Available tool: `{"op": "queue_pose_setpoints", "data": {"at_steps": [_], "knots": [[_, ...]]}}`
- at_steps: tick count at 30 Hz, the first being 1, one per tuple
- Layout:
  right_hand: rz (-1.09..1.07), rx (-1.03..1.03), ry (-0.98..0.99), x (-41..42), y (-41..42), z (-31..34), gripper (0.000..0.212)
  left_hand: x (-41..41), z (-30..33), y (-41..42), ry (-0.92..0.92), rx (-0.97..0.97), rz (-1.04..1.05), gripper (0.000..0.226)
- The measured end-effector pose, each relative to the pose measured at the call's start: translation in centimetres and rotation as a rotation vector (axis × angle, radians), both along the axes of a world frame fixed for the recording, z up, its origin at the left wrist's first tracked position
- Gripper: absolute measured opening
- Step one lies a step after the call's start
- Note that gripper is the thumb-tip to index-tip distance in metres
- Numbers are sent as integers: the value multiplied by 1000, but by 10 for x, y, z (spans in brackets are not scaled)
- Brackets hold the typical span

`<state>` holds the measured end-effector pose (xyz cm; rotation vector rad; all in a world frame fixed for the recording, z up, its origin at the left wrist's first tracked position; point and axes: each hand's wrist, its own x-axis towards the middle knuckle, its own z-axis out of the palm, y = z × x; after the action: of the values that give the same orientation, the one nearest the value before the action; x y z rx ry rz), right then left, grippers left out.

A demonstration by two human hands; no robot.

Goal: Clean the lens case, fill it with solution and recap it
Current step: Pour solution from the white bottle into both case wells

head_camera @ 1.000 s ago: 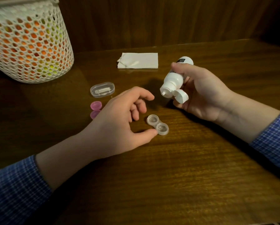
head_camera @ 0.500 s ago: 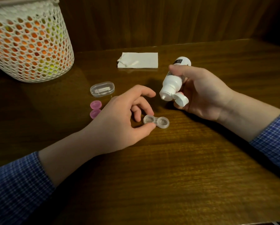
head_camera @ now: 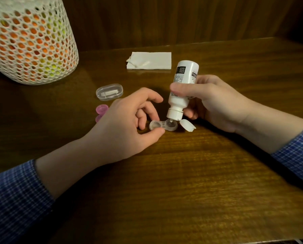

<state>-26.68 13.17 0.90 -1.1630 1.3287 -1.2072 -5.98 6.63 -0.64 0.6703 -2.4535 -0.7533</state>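
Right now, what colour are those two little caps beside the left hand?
Pink caps, clearest in the head view.

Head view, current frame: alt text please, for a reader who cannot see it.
A person's right hand tips a white solution bottle nozzle-down over one well of a clear lens case on a wooden table, while the left hand pinches the case's other end. Two pink caps lie nearby.

White solution bottle [head_camera: 182, 93] with black label patches, white flip cap [head_camera: 187, 125]. Clear, colourless lens case [head_camera: 163, 125]. Two pink caps [head_camera: 101, 112] toward the table's left edge, beside a clear oval box [head_camera: 109, 91]. White tissue [head_camera: 149, 60] near the far edge. White honeycomb-mesh basket [head_camera: 31, 41], orange and yellow-green showing through. Blue-and-white checked sleeves [head_camera: 15, 196]. Dark brown streaked wood table [head_camera: 182, 191].
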Motion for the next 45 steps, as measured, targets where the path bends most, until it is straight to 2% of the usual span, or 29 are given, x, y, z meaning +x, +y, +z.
{"op": "queue_pose_setpoints", "data": {"at_steps": [5,45], "knots": [[-1,-22,40,1,0,0,16,1,0,0,6,10,1,54],[8,22,-1,1,0,2,16,1,2,-1,-11,54,-6,52]]}}
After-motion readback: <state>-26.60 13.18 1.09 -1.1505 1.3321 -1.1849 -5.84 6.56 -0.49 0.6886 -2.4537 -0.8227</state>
